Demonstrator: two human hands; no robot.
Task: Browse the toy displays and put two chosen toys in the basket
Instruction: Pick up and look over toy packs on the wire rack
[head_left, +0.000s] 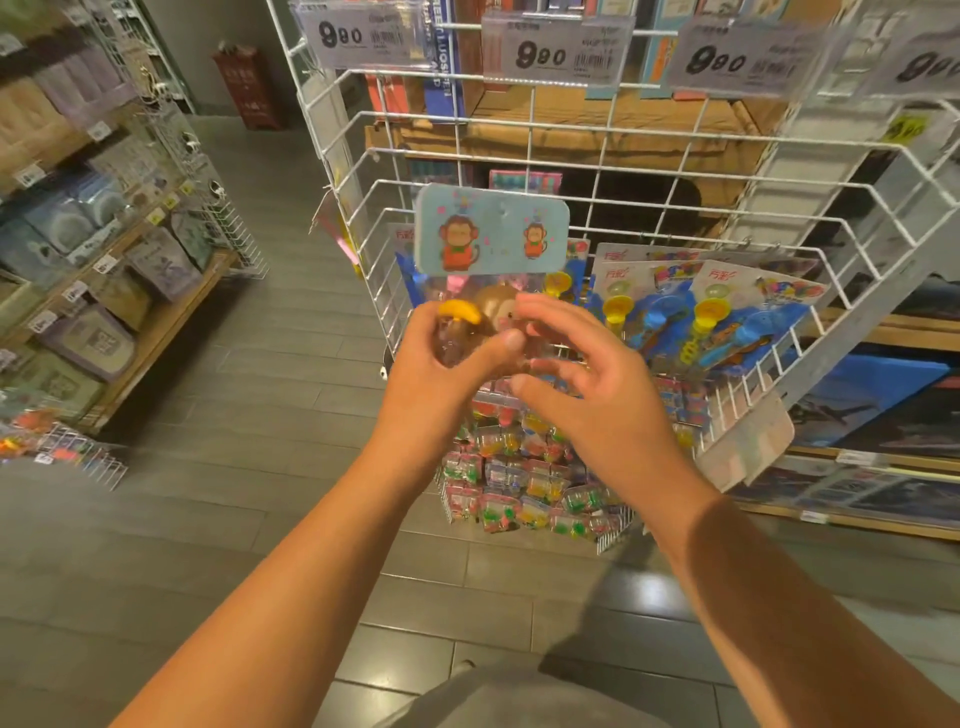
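On the left, wooden shelves (156, 322) carry grey and purple packets, and the floor (260, 441) is of dark grey tiles. In the middle stands a white wire rack (519, 150) with three readable price tags (558, 52), each showing 980, and a fourth cut by the edge.

The left hand (447, 358) has its fingers curled round the monkey toy (488, 306), a packet with a blue card showing two drawn monkeys, held up in front of the rack. The right hand (587, 379) is just beside it with fingers spread and relaxed; whether it touches the packet I cannot tell.

To the right, about three blue toy cards (748, 317) hang in the wire tray. Below lie many small colourful packets (519, 488).
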